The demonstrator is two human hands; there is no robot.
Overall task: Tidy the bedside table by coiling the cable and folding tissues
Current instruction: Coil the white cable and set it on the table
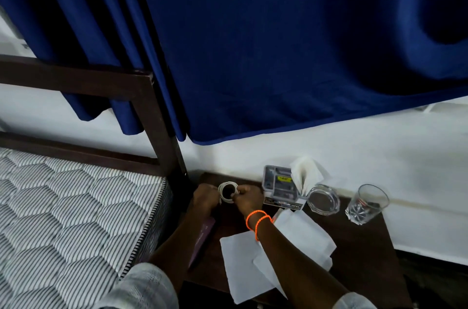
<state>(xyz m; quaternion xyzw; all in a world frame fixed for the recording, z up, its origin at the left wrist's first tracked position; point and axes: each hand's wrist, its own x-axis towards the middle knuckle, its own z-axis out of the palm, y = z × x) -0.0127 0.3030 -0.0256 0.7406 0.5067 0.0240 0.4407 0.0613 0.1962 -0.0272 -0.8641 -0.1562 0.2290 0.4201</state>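
A white cable point(227, 192), wound into a small round coil, is held over the far left corner of the dark wooden bedside table point(354, 240). My left hand point(204, 198) grips the coil's left side. My right hand point(247, 199), with orange bands on its wrist, pinches the coil's right side. Several white tissues point(296, 240) lie flat and overlapping on the table's near half, partly under my right forearm. More folded tissues point(305, 174) stand upright in a holder at the back.
A grey box point(278, 188) stands behind my right hand. A glass ashtray point(323, 199) and a drinking glass point(366, 203) sit to the right. A purple booklet point(201, 243) lies along the table's left edge. The mattress point(71, 212), bed frame and blue curtain are at the left.
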